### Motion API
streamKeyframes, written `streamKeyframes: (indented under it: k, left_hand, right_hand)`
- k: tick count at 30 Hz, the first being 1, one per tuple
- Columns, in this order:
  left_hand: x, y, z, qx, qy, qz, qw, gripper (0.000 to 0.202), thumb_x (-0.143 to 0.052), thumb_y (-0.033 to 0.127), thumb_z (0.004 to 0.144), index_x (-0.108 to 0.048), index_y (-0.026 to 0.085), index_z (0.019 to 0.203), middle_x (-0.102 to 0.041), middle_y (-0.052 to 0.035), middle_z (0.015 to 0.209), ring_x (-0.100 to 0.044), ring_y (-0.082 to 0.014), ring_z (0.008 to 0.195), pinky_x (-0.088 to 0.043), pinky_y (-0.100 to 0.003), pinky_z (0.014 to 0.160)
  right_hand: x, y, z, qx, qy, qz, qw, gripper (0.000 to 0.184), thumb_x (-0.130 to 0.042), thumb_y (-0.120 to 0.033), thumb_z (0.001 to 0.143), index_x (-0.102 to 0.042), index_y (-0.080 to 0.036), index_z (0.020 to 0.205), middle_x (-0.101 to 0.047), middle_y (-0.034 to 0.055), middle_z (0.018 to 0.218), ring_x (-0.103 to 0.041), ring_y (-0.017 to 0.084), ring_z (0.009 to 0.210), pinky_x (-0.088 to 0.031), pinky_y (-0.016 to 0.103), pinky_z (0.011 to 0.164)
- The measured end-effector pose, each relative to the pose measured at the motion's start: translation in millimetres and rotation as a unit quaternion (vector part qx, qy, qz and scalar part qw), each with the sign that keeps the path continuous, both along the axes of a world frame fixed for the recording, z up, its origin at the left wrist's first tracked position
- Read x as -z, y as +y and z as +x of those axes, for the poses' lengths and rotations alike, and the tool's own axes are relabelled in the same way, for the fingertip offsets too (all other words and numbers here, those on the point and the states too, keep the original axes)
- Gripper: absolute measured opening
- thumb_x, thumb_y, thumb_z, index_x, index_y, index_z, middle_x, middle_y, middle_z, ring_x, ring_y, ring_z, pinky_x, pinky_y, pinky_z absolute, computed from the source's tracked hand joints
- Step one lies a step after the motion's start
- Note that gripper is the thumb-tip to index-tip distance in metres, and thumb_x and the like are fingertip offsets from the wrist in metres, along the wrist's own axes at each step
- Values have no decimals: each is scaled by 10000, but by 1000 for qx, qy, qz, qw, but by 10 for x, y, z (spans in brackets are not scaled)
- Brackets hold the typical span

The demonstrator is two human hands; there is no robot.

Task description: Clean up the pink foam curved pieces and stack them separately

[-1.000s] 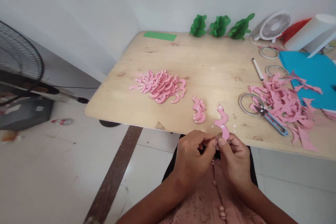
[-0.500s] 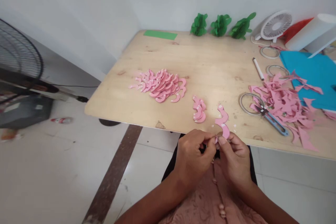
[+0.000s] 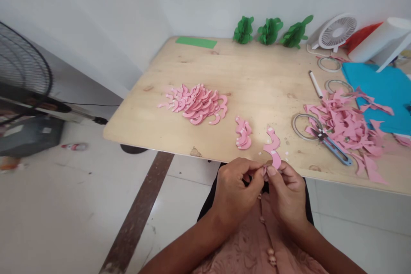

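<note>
At the table's front edge, a wavy pink paper strip with small white tabs runs down to my fingertips. My right hand pinches its lower end between thumb and fingers. My left hand is closed in a pinch at that same end, its fingertips against the right thumb; the exact bit gripped is partly hidden. To the left lies a small stack of pink curved pieces, and beyond it a larger heap of pink curved paper pieces, many with white tabs.
Right of my hands lie blue-handled scissors, a tape roll, pink scraps, a white marker and blue sheets. Green paper shapes, a green strip and a small white fan stand or lie at the back.
Almost nothing differs. The fingertips have shifted slightly at the strip's lower end, and the view has moved a touch.
</note>
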State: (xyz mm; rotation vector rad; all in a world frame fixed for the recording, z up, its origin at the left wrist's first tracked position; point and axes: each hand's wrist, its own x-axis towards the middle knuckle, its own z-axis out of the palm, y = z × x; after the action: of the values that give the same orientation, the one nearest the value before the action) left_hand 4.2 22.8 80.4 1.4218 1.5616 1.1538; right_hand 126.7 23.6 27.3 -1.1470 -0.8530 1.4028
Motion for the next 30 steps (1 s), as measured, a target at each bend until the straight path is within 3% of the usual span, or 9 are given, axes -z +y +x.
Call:
streamKeyframes:
  k: [23,30]
  left_hand:
    - [27,-24,15,-15,-24,-6,1000,129,-585,129,775,-705,147,731,-705,-37,678,-626,-132,603,-486,-223,585]
    - [-23,0,10,-12,-72,-54,996,140,-578,165,766,-693,153,688,-699,-35,651,-611,-136,572,-488,-237,574]
  right_hand:
    - [22,-17,-1,12,-28,24,999,54,-697,-240,804,-665,-209,773,-659,-38,716,-580,98,657,-474,209,654]
    - [-148,19,-58,14,75,-67,995,151,-749,-307,736,-691,-210,837,-674,5,723,-573,122,602,-487,244,595]
